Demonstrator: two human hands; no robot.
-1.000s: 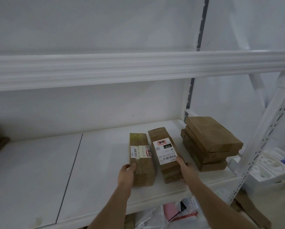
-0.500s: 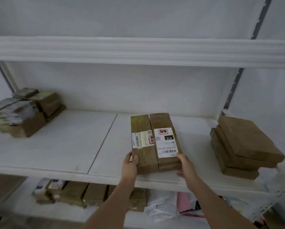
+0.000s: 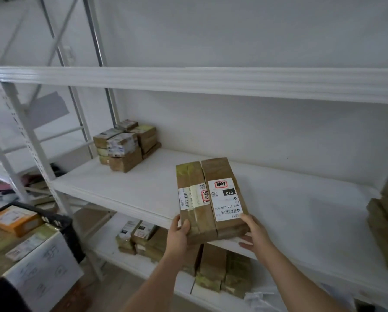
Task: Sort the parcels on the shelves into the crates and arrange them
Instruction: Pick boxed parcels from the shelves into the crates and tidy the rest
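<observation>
Left hand: my left hand [image 3: 177, 236] grips the near left corner of the pair of parcels, thumb curled over the top, fingers beneath; lower centre of the frame.
Right hand: my right hand [image 3: 255, 233] clamps the near right corner of the pair, thumb on the top edge, fingers under the base.
Held parcels: left parcel [image 3: 194, 199] and right parcel [image 3: 225, 194] lie pressed side by side, brown, long sides touching; each bears a white label; both are at the front edge of the middle shelf [image 3: 125, 188], their near ends past it; I cannot tell whether their far ends rest on it.
Far stack: brown parcels [image 3: 126, 144] piled at the back of the same shelf, left of centre.
Right stack: flat brown parcels [image 3: 386, 221] at the right frame edge.
Lower shelf: further parcels [image 3: 213, 266] stand below the held pair.
Crate: a dark crate [image 3: 62, 221] with parcels inside, lower left.
</observation>
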